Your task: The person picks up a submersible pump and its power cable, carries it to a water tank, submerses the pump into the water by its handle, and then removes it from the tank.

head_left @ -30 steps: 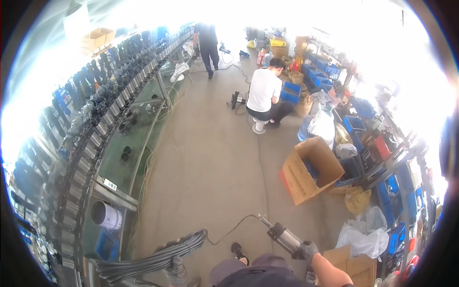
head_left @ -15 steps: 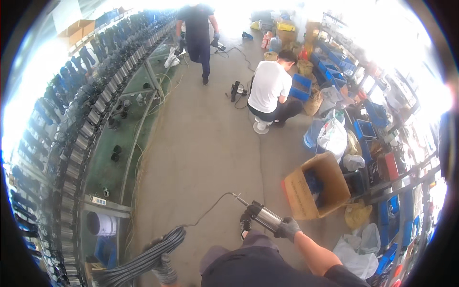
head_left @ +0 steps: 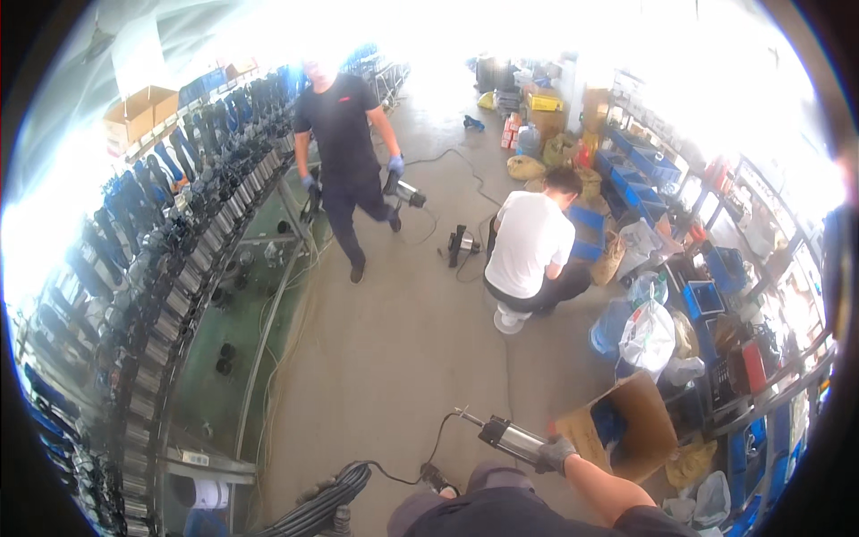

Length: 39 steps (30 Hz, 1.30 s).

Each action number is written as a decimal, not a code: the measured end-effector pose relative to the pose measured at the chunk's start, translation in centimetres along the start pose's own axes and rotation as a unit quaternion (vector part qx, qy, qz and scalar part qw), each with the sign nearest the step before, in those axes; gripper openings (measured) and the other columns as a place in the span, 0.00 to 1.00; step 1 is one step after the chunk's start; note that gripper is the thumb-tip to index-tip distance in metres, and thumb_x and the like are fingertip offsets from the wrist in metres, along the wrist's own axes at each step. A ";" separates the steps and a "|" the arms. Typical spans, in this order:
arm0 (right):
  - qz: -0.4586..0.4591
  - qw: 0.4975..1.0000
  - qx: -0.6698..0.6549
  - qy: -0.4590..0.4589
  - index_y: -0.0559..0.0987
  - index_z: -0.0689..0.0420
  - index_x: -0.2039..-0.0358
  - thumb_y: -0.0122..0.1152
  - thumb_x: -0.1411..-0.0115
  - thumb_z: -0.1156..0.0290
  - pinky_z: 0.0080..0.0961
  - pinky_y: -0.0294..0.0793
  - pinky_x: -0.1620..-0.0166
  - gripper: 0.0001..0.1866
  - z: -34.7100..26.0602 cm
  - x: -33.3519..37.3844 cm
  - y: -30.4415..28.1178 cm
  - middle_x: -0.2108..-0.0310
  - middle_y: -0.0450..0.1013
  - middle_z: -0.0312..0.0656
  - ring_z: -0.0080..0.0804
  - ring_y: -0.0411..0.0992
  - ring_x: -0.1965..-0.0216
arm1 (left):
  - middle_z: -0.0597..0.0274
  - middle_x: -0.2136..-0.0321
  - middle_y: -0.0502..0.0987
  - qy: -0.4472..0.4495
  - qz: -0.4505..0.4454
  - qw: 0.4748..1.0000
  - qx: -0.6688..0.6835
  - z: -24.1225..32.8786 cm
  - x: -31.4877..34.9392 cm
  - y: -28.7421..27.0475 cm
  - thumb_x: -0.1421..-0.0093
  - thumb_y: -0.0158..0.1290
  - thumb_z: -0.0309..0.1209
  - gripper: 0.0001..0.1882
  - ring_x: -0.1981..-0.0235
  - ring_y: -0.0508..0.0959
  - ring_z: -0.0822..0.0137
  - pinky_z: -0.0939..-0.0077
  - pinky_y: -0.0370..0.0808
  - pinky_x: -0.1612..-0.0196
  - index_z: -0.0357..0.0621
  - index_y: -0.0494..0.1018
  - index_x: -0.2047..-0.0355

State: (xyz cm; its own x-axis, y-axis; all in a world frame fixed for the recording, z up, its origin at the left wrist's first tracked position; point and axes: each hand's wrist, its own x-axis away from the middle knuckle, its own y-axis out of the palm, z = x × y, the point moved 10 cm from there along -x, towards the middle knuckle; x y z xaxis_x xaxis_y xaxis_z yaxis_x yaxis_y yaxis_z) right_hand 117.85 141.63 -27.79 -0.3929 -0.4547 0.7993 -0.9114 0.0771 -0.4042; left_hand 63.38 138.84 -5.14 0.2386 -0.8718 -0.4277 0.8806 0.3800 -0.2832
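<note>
My right hand [head_left: 557, 454], in a dark grey glove, is closed around the near end of a silver metal cylinder with a black end section and a thin rod at its tip, perhaps a motor unit [head_left: 514, 438]. It points away to the left. A dark cable hangs from around the rod and runs down to the left. At the lower left, a thick coil of dark cable [head_left: 315, 512] is gripped by my gloved left hand [head_left: 341, 517], of which only some fingers show beside the coil.
An open cardboard box [head_left: 649, 425] stands at my right. Ahead, a person in white [head_left: 532, 246] sits low on a stool beside a black tool [head_left: 460, 244]. Another person [head_left: 344, 134] carries similar units. A long rack of machines [head_left: 192, 237] lines the left; shelves with blue bins [head_left: 626, 183] line the right.
The walking person has come nearer and now faces me. The view has shifted, with the seated person and box now lower and farther right. Both hands keep their holds.
</note>
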 end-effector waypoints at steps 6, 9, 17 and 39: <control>-0.040 0.994 0.039 -0.098 0.66 0.62 0.39 0.59 0.40 0.75 0.37 0.81 0.78 0.28 -3.8 -11.2 1.8 0.67 0.78 0.55 0.41 0.80 0.78 | 0.52 0.42 0.75 0.006 -0.062 0.987 -0.147 -0.2 -6.0 4.7 0.33 0.60 0.32 0.26 0.42 0.76 0.58 0.61 0.71 0.37 0.42 0.66 0.39; -0.036 0.994 0.026 -0.095 0.67 0.64 0.40 0.61 0.40 0.72 0.36 0.81 0.78 0.28 -8.1 -11.6 1.7 0.67 0.78 0.54 0.40 0.80 0.77 | 0.51 0.44 0.76 -0.030 -0.024 0.994 0.105 1.4 -8.1 7.0 0.32 0.59 0.33 0.25 0.44 0.77 0.58 0.61 0.72 0.38 0.42 0.66 0.39; -0.069 0.995 -0.018 -0.069 0.68 0.69 0.39 0.62 0.41 0.74 0.38 0.85 0.70 0.30 -13.1 -14.9 -0.6 0.59 0.77 0.59 0.45 0.82 0.68 | 0.51 0.49 0.78 -0.013 0.053 0.998 -0.034 5.8 -9.8 12.3 0.34 0.61 0.44 0.28 0.49 0.79 0.57 0.61 0.75 0.43 0.40 0.68 0.42; -0.102 0.991 -0.083 -0.016 0.76 0.67 0.51 0.73 0.49 0.60 0.31 0.81 0.63 0.30 -28.9 -24.9 0.3 0.65 0.79 0.53 0.40 0.81 0.68 | 0.52 0.48 0.77 -0.160 -0.035 0.972 0.167 -0.4 -24.5 31.8 0.44 0.71 0.32 0.32 0.43 0.76 0.54 0.55 0.73 0.36 0.47 0.65 0.44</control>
State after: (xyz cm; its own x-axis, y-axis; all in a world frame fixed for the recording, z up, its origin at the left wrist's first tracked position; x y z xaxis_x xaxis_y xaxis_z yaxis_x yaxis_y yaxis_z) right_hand 123.88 178.66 -34.97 -0.1962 -0.5034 0.8415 -0.9802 0.1236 -0.1546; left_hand 85.34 172.43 -3.95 0.2411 -0.9639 -0.1128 0.9704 0.2409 0.0157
